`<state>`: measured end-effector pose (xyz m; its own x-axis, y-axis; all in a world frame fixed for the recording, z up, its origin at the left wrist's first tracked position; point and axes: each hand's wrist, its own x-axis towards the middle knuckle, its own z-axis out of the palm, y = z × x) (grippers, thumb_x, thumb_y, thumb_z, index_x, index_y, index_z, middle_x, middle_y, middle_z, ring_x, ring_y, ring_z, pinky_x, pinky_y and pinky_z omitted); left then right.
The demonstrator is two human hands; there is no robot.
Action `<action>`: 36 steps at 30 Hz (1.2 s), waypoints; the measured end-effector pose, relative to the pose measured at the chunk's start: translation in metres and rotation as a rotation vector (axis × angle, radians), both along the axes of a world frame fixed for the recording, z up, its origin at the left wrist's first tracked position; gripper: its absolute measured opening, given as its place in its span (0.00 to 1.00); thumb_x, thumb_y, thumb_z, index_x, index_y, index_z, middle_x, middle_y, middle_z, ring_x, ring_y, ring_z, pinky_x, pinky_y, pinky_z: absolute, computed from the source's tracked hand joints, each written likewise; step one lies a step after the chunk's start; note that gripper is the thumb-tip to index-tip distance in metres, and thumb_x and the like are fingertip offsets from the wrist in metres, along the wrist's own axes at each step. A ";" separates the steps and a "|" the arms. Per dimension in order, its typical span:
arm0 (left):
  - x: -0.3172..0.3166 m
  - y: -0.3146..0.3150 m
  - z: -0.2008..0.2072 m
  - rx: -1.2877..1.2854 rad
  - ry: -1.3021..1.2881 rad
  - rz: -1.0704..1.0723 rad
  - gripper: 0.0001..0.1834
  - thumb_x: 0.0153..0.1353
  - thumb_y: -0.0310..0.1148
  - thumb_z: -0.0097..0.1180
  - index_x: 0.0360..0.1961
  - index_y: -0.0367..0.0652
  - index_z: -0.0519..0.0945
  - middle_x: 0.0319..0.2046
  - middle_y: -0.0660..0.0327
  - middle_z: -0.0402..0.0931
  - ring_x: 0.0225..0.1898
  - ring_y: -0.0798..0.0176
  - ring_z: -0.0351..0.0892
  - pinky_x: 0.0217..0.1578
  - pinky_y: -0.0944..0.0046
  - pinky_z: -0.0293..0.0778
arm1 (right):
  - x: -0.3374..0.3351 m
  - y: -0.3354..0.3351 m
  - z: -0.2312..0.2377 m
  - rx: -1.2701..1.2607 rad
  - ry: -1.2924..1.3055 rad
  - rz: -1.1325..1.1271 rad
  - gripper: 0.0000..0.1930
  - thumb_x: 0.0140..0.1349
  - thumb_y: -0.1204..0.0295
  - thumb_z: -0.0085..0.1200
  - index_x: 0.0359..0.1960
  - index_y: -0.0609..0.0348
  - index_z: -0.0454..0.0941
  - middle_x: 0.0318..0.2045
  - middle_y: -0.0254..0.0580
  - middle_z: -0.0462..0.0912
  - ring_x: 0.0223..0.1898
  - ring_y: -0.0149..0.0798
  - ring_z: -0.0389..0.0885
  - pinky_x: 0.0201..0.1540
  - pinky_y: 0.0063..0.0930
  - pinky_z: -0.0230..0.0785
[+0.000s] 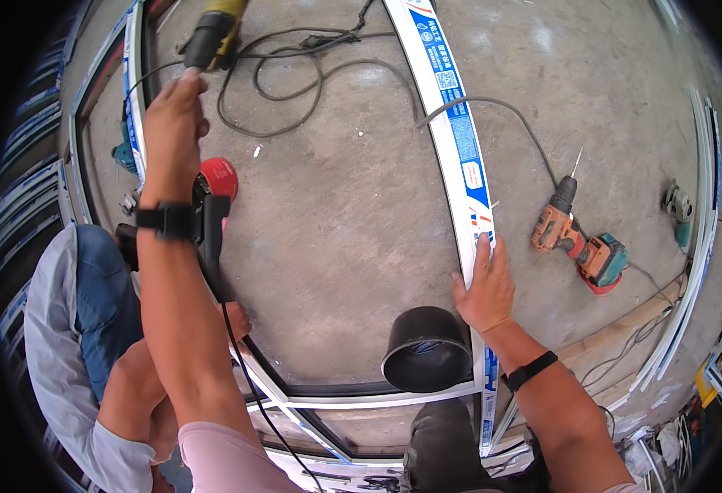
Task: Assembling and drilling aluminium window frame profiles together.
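Observation:
My left hand (177, 123), a black strap at its wrist, reaches to the upper left. Its curled fingers meet the black end of a yellow-and-black power tool (221, 31), whose top is cut off by the picture edge. My right hand (487, 287) lies on the long white frame bar (453, 156) with blue printed film. Its fingers stretch forward along the bar, the thumb at the left edge. Just left of that hand a black round tub (428, 352) lies tilted, its mouth toward me. A red rounded thing (219, 177) shows beside my left wrist, partly hidden.
A co-worker crouches at left, their hand (237, 322) by the frame's lower-left side. An orange-and-teal cordless drill (570, 234), its bit pointing up, lies right of the bar. A grey cable (320, 90) loops over the concrete. An angle grinder (678, 215) lies at far right near stacked white profiles (706, 197).

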<state>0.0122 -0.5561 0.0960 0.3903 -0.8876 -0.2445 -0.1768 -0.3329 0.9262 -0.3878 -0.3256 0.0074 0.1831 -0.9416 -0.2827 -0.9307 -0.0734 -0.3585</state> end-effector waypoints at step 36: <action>-0.354 0.439 0.114 0.421 0.228 -0.491 0.32 0.59 0.59 0.58 0.34 0.33 0.80 0.20 0.64 0.75 0.19 0.69 0.71 0.22 0.69 0.67 | -0.288 0.157 0.165 0.433 -1.307 0.284 0.27 0.50 0.67 0.68 0.53 0.57 0.76 0.49 0.43 0.82 0.46 0.43 0.84 0.47 0.30 0.76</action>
<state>-0.3419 -0.1173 0.2102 -0.1356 -0.7601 -0.6355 -0.2155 -0.6035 0.7677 -0.6753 -0.1686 0.1727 0.7022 -0.7118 -0.0172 0.1152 0.1375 -0.9838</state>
